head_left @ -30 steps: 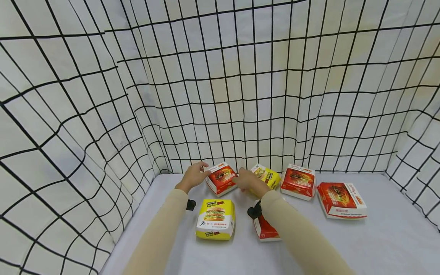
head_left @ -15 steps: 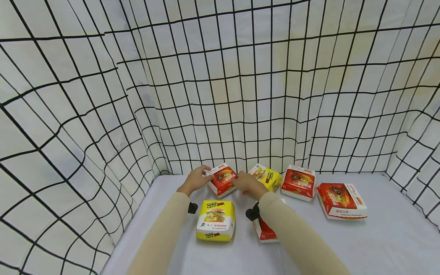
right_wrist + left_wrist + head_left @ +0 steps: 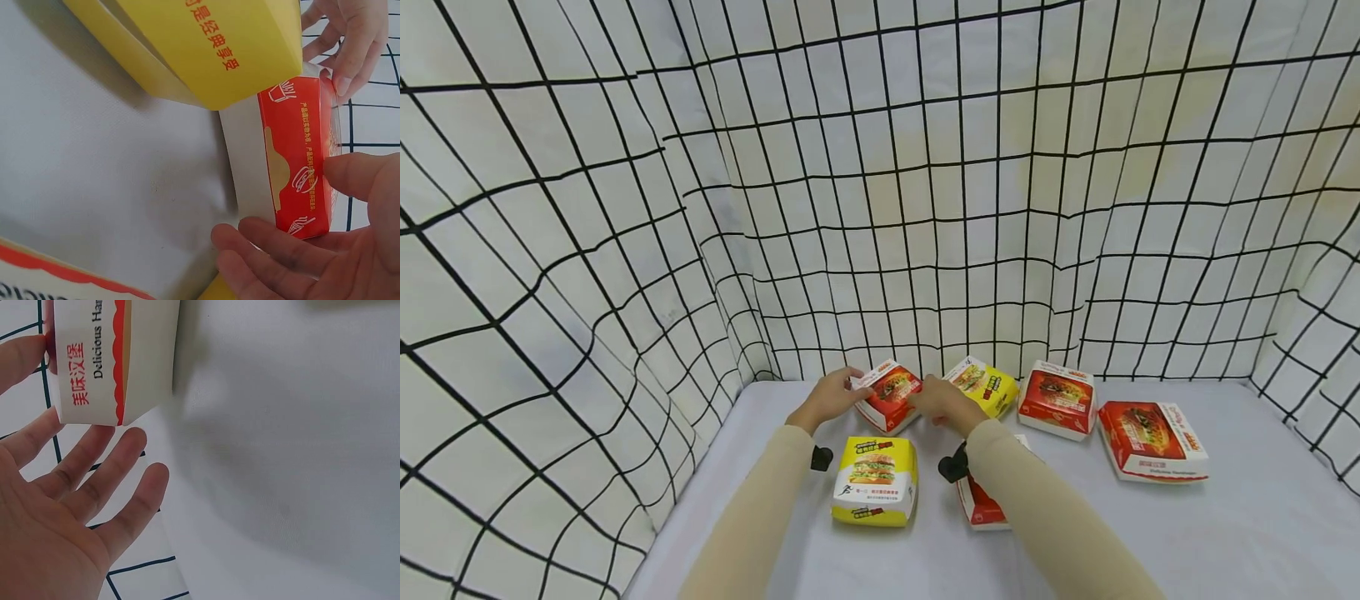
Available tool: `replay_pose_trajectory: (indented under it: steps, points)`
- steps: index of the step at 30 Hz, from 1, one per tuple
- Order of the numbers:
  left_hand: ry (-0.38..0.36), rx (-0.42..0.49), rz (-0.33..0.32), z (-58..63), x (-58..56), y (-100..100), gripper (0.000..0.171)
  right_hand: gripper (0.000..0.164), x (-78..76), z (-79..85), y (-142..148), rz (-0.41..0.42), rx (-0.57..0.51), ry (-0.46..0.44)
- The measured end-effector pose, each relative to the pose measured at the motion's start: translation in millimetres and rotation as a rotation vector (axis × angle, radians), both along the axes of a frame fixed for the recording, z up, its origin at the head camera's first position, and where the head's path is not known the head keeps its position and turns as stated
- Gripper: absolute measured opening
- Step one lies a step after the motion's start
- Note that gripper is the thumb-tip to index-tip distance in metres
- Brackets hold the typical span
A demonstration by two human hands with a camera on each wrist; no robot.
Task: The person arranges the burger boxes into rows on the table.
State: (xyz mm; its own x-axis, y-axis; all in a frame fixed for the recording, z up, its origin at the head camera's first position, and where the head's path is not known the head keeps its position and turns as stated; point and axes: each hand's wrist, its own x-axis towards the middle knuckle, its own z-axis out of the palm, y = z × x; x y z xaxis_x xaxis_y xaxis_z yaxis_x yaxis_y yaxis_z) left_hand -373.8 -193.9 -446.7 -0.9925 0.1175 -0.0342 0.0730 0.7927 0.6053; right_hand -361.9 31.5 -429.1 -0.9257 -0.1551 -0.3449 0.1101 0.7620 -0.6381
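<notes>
A red and white burger box [image 3: 891, 393] lies near the back netting, one corner toward me. My left hand [image 3: 829, 398] is at its left corner, thumb on the lid and forefinger at the side; the other fingers [image 3: 140, 494] spread off its end in the left wrist view. At the opposite corner, my right hand [image 3: 946, 402] holds the box between a thumb on the lid and fingers along its side, seen in the right wrist view. A yellow burger box [image 3: 981, 387] sits just beyond the right hand. Closer to me is another yellow burger box [image 3: 875, 481].
Two more red boxes, one [image 3: 1057, 400] beside the back yellow box and one [image 3: 1152, 442] farther right, lie on the white tabletop [image 3: 1240, 542]. My right forearm partly covers another red box [image 3: 983, 504]. Black netting [image 3: 940, 208] over white sheeting encloses the back and sides.
My left hand has come in to the red box, its thumb now over the lid edge. The right hand has closed in slightly at the other corner. The view has shifted a little.
</notes>
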Motion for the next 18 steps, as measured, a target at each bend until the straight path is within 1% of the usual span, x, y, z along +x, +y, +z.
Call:
replay_pose_trajectory:
  steps: [4,10,15,18]
  points:
    - [-0.019,-0.015,0.001,-1.1,4.5,-2,0.050,0.054,1.3,-0.9,1,0.002,0.014,0.008]
    - [-0.037,-0.006,0.019,-0.2,11.4,-3,0.046,0.052,0.5,-3.1,1,0.006,0.049,0.028]
    - [-0.046,0.017,0.015,-1.4,14.5,-6,0.038,0.053,-2.5,-3.3,0,0.052,0.054,0.056]
    - [-0.040,0.035,0.006,-2.7,15.6,-7,0.036,0.058,-4.9,-4.1,2,0.080,0.047,0.051]
